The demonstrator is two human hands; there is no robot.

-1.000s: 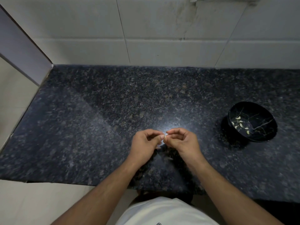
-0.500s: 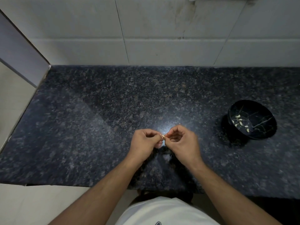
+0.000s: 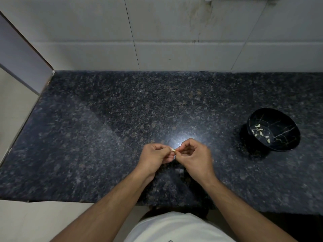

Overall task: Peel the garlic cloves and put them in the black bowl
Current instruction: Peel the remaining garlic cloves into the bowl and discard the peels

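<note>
The left hand (image 3: 155, 158) and right hand (image 3: 194, 158) meet fingertip to fingertip just above the near middle of the granite counter (image 3: 104, 130), both with fingers curled, pinching one small pale garlic clove (image 3: 173, 150) between them; only a sliver of the clove shows, so whether skin is still on it cannot be told. I judge the step in hand to be stripping the skin off this clove. At about three o'clock from the hands, well apart from them, sits the black bowl (image 3: 286, 135), tipped slightly toward the camera, with a scatter of peeled cloves (image 3: 260, 132) lying low in its left half. Directly below the hands, at six o'clock, something pale lies in their shadow on the counter, too dim to name. At twelve o'clock the tiled wall (image 3: 174, 32) rises behind the counter. What could go wrong: the clove is tiny and held only by fingertips, so a hard tug on a stubborn skin could flick it out of the pinch, and on this dark speckled stone, or over the near edge, it would be hard to find; the carry to the bowl is also long for such a slight grip. Against half a second ago little differs: the hands sit in nearly the same spot, the right wrist turned a touch outward, and the bowl holds the same scatter.
</note>
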